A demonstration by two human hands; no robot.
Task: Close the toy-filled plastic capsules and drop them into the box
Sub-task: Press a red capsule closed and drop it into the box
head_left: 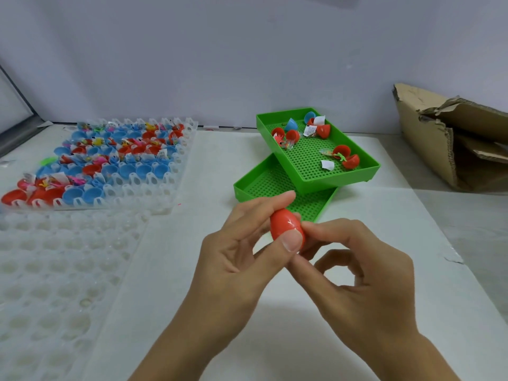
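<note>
Trays (368, 171) between capsule (286, 229) and box (428, 144)

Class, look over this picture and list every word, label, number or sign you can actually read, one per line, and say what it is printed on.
None can be read.
White paper slips among the open capsules in the upper green tray: dark print, too small and blurred to read.
Slips in the capsule rack on the left: likewise unreadable.
Red capsule in the hands: no print visible.
Cardboard box: no print visible.
</note>
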